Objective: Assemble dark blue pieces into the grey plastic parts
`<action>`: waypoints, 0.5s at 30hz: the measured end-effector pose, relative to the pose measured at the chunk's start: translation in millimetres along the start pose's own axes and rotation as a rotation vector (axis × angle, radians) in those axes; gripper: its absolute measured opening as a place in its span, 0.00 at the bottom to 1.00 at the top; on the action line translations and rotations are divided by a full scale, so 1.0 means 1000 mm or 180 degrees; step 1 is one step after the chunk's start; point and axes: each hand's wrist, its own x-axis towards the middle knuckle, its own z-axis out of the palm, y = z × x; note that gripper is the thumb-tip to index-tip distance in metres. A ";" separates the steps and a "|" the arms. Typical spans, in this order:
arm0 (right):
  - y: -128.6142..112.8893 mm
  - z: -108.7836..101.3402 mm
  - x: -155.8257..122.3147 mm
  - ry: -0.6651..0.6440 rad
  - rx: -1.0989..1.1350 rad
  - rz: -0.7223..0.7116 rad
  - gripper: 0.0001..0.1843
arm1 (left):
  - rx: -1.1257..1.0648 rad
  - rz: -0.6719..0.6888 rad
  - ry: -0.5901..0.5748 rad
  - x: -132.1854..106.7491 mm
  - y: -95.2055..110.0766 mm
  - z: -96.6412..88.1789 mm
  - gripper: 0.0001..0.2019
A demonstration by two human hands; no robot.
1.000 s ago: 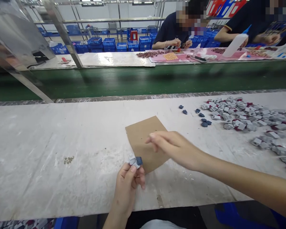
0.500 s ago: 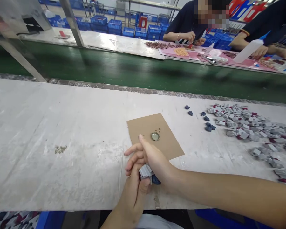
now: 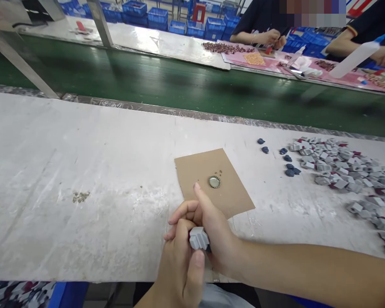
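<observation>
A small grey plastic part (image 3: 199, 238) with a dark red bit at its side is pinched between my two hands. My left hand (image 3: 178, 265) wraps it from below left, its thumb near the lower face. The heel of my right hand (image 3: 216, 229) presses against the part's right side; its thumb points forward and its fingers curl over my left fingers. Only a dark blue edge shows below the part, mostly hidden by my right palm. Just beyond my hands lies a brown cardboard sheet (image 3: 234, 192) carrying a metal bottle cap (image 3: 214, 182) and a few brown crumbs.
Several dark blue pieces (image 3: 288, 158) lie right of the cardboard, beside a spread of grey and dark red parts (image 3: 343, 167). A green conveyor belt (image 3: 141, 72) runs behind the white table (image 3: 83, 158). Two people work across it. A blue bin (image 3: 69, 295) stands lower left.
The grey part has turned and sits lower between my hands; the dark blue piece under it is now mostly covered. My right fingers have curled in closer. The view has tipped downward.
</observation>
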 end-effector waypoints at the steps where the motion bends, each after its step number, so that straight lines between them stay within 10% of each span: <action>1: 0.001 0.000 0.001 0.0053 -0.0007 -0.0052 0.37 | 0.0049 -0.0039 0.0135 0.000 -0.002 0.003 0.13; 15: 0.007 0.007 0.008 0.0036 -0.0480 -0.0222 0.40 | 0.0033 -0.0446 0.0841 0.001 -0.001 0.006 0.19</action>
